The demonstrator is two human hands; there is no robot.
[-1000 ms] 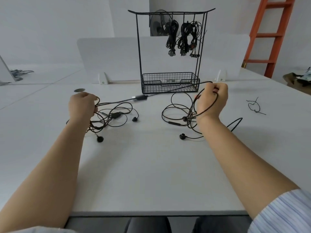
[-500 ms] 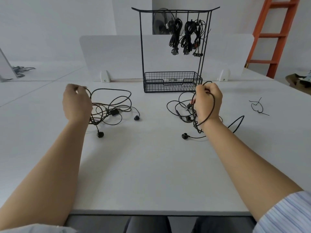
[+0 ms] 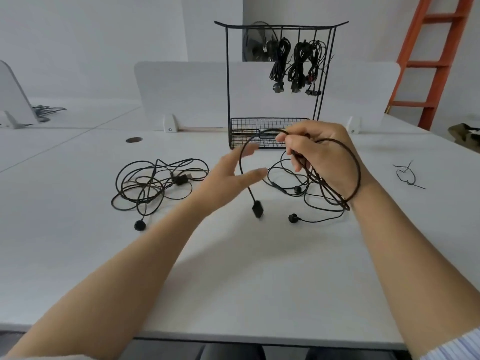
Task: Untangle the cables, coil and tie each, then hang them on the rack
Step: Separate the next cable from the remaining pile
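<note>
Over the white bench (image 3: pixel 246 281) the right hand (image 3: pixel 324 157) pinches one thin black cable (image 3: pixel 327 187), a loop slung round its wrist, the plug end hanging down. The left hand (image 3: pixel 228 178) hovers beside it, fingers spread, holding nothing. One tangled black earphone cable heap (image 3: pixel 155 178) lies to the left. Three coiled black bundles (image 3: pixel 298 66) hang on the black wire rack (image 3: pixel 244 126); one black twist tie (image 3: pixel 406 176) lies well right.

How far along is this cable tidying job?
Done: three coiled bundles hang on the rack. In hand: the right hand grips a cable looped round it, the open left hand beside it. Left: that cable's tying and hanging, the earphone wire beneath it, and the tangled pile on the table.
</note>
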